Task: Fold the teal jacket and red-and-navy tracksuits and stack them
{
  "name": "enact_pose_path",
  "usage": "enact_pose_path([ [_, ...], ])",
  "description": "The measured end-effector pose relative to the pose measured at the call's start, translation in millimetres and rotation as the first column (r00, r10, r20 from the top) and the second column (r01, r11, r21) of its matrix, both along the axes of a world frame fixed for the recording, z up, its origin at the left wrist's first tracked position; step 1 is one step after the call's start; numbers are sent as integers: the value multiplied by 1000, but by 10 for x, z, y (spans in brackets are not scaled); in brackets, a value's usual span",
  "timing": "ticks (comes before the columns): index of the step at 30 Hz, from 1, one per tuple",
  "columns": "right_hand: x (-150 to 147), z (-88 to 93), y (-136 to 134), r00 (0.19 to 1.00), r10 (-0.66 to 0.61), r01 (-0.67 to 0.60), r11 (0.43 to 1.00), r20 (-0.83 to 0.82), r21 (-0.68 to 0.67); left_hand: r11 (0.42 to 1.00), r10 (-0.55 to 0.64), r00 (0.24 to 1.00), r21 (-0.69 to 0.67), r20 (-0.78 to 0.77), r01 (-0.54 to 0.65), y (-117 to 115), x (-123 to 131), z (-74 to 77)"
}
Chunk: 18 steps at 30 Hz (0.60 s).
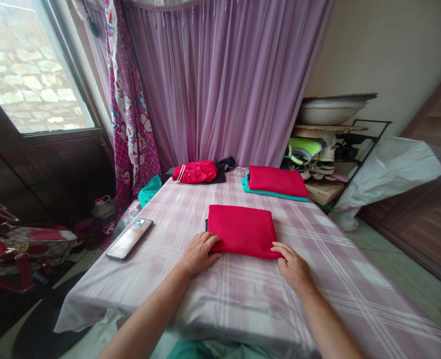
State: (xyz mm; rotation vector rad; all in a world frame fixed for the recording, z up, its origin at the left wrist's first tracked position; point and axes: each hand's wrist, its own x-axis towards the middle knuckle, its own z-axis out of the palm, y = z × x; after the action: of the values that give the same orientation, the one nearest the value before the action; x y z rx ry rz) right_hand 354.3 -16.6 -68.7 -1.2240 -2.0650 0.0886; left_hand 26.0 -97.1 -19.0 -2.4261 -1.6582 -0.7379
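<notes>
A folded red garment (pixel 241 232) lies flat in the middle of the table, with a dark edge and a bit of white showing at its left side. At its near left corner, my left hand (pixel 201 253) has its fingers over the cloth and its thumb along the near edge. My right hand (pixel 293 267) closes its fingers on the near right corner. Farther back on the right, another folded red garment (pixel 278 181) rests on a folded teal cloth (pixel 276 195). A bunched red garment with white stripes (pixel 198 172) lies at the far edge beside dark cloth (pixel 226 165).
A phone (pixel 129 239) lies on the left of the plaid-covered table (pixel 160 294). Behind hangs a purple curtain (pixel 220 85). To the right stand a rack with shoes (pixel 324 162), a basin (pixel 332 109) and a white sack (pixel 392 169). A handbag (pixel 37 244) is at left.
</notes>
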Motion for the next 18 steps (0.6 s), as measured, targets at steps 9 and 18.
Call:
enact_pose_path([
  [9,27,195,1,994,78,-81,996,76,44,995,-102,989,-17,-110,101,53,-144,25],
  [18,122,313,-42,986,120,-112,991,119,-66,977,-98,989,-201,-108,75,-4,-87,303],
])
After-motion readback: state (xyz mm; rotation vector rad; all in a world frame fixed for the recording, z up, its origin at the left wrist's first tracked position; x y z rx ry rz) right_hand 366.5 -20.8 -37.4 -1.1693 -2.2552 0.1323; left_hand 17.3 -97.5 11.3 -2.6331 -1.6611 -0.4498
